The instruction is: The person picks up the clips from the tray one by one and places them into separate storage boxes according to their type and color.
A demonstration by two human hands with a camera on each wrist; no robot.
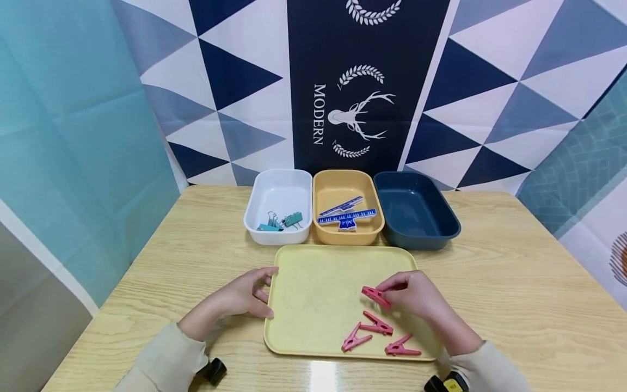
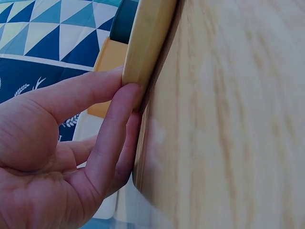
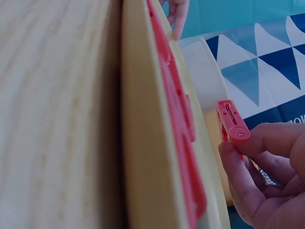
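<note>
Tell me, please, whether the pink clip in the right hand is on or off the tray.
Off the tray: in the right wrist view, the right hand pinches the pink clip above it, with a visible gap.

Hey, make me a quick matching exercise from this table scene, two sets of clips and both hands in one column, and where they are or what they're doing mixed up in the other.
Column one:
1. Teal binder clips
2. Blue clips
3. Left hand
4. Right hand

Column two:
A. Pinching a red clothespin
B. In the orange bin
C. Touching the left edge of the yellow tray
D. In the white bin

Right pairs: 1-D, 2-B, 3-C, 4-A
</note>
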